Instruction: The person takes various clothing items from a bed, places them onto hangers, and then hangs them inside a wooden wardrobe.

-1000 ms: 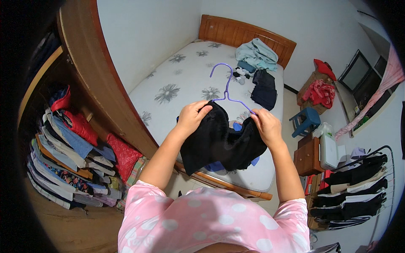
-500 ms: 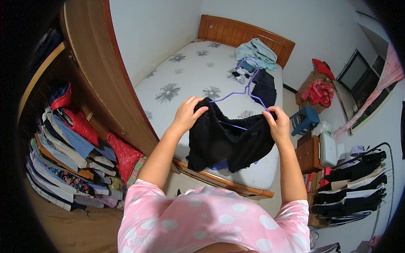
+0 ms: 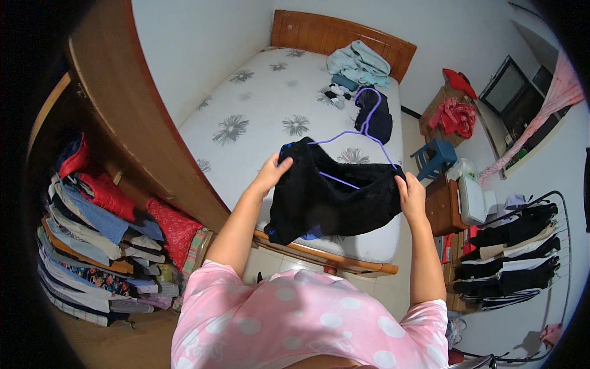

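A soft black garment hangs spread out between my hands over the near end of the bed. At its left upper corner, my left hand is closed on the edge, thumb on top. My right hand grips the opposite upper corner. A purple hanger sits in the garment's wide neckline-like opening, its hook pointing away from me. Its lower bar shows inside the opening, while both shoulder ends are hidden under the cloth. Neither hand visibly touches the hanger itself.
The patterned mattress carries dark folded clothes, small white and dark pieces and a pale green cloth. An open wardrobe with stacked clothes is at left. On the right stand a blue stool and a loaded clothes rack.
The garment's right side has shifted slightly right and down with my right hand, widening the stretch. My left hand has moved a little left and lower. The view has shifted slightly.
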A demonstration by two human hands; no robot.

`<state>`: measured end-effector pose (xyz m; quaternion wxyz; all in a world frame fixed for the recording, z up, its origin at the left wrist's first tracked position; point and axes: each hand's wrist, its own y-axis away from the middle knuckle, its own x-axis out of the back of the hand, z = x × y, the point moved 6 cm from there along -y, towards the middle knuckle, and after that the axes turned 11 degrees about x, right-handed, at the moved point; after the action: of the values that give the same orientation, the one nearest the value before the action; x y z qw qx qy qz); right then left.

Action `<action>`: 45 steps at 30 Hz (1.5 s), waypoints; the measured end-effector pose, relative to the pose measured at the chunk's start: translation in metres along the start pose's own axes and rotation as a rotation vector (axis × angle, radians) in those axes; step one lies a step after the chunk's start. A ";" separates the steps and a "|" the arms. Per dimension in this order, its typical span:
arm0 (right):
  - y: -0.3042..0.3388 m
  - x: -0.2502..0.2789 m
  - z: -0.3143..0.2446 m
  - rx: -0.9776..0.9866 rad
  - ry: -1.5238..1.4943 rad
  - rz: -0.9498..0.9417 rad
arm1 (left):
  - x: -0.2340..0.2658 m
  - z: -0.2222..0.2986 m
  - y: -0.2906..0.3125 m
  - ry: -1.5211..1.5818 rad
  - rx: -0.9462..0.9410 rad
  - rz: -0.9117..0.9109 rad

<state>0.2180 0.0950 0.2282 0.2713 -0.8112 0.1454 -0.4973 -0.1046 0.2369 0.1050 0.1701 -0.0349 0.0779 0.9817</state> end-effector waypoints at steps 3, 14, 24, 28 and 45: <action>0.009 0.003 0.031 -0.080 0.078 0.029 | -0.022 -0.072 0.000 -0.117 0.211 -0.181; 0.054 -0.076 0.197 -0.378 0.097 -0.203 | -0.050 -0.222 0.002 -0.131 0.538 -0.240; 0.082 -0.261 0.303 -0.452 -0.034 -0.514 | -0.020 -0.326 -0.020 -0.382 0.695 0.258; 0.068 -0.321 0.351 -0.458 -0.045 -0.516 | -0.034 -0.306 -0.069 -0.336 0.744 0.242; 0.113 -0.477 0.462 -0.603 0.153 -0.560 | -0.055 -0.332 -0.134 -0.518 0.759 0.323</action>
<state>0.4104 0.3809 -0.3509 -0.1358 -0.8231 0.0781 -0.5458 0.0071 0.2889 -0.2361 0.0300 0.2876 0.3901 0.8742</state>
